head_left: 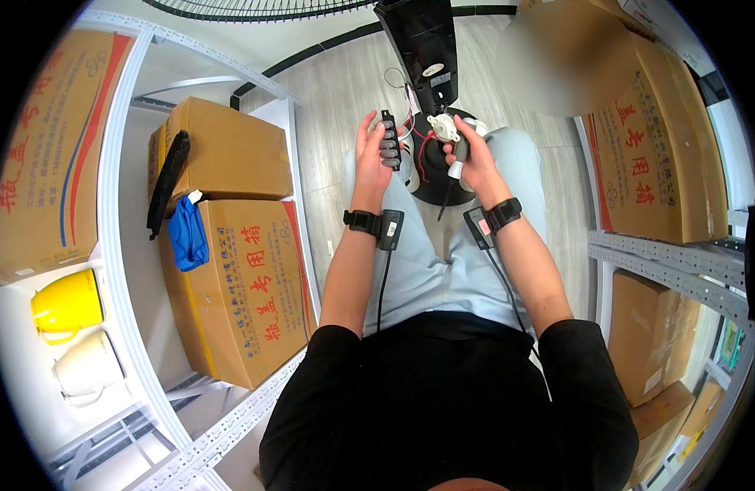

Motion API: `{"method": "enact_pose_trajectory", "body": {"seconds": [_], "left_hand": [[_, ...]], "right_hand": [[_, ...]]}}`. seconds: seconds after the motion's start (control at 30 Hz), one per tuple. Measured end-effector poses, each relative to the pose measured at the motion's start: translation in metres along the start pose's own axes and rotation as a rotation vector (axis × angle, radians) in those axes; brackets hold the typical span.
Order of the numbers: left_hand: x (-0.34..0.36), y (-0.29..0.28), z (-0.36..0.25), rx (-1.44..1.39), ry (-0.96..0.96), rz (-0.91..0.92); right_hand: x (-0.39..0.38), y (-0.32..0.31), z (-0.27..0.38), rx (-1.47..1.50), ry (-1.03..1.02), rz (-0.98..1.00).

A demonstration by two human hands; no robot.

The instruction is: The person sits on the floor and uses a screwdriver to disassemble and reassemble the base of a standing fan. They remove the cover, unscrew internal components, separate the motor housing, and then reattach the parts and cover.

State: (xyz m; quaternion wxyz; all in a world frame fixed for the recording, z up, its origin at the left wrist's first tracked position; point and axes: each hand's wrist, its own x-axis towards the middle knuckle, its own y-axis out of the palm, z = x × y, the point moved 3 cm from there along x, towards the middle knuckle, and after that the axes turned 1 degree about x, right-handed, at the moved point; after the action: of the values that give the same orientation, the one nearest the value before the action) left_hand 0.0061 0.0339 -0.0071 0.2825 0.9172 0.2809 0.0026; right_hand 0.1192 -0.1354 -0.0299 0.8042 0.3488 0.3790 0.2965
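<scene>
My left hand [372, 151] is closed around a narrow black strip with a row of grey buttons [390, 141], held upright. In my right hand [476, 168] is a screwdriver [457, 166] with a grey and pale handle, its dark shaft slanting downward. The same fingers also pinch a white round part [443, 127] with small lugs, like a fan's timer. Red wires [423, 155] hang between my hands. Just beyond stands a black fan column [431, 57], rising from a round black base [439, 180] between my feet.
Part of a fan grille [263, 10] shows at the top edge. Left, a metal shelf [140, 245] holds cardboard boxes [238, 286], a yellow mug [67, 304], a white mug [89, 366] and a blue cloth bag [188, 236]. More boxes [656, 155] stand on the right shelf.
</scene>
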Motion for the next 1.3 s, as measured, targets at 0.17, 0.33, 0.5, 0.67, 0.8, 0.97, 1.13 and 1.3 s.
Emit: {"method": "enact_pose_trajectory", "body": {"seconds": [0.17, 0.33, 0.5, 0.67, 0.8, 0.97, 1.13, 1.3], "left_hand": [[0.0, 0.002, 0.001, -0.022, 0.038, -0.044], [-0.001, 0.009, 0.002, -0.109, 0.07, -0.053], [0.006, -0.005, 0.009, -0.248, -0.017, 0.021], [0.002, -0.002, 0.007, -0.169, 0.023, -0.002], [0.0, -0.001, 0.006, -0.121, 0.057, -0.016], [0.0, -0.004, 0.006, -0.09, 0.073, -0.026], [0.001, -0.002, 0.007, -0.103, 0.063, -0.02], [0.006, -0.011, 0.01, -0.224, 0.011, 0.019]], "right_hand": [[0.0, 0.002, 0.002, 0.058, -0.005, -0.003], [-0.001, 0.0, 0.004, 0.075, -0.02, -0.02], [0.002, -0.002, 0.002, 0.095, -0.031, -0.032], [0.003, -0.005, 0.002, 0.103, -0.035, -0.043], [0.004, -0.005, 0.001, 0.107, -0.033, -0.028], [0.004, -0.005, 0.001, 0.103, -0.03, -0.038], [0.002, -0.004, 0.002, 0.104, -0.034, -0.035], [0.003, -0.003, 0.002, 0.103, -0.029, -0.028]]}}
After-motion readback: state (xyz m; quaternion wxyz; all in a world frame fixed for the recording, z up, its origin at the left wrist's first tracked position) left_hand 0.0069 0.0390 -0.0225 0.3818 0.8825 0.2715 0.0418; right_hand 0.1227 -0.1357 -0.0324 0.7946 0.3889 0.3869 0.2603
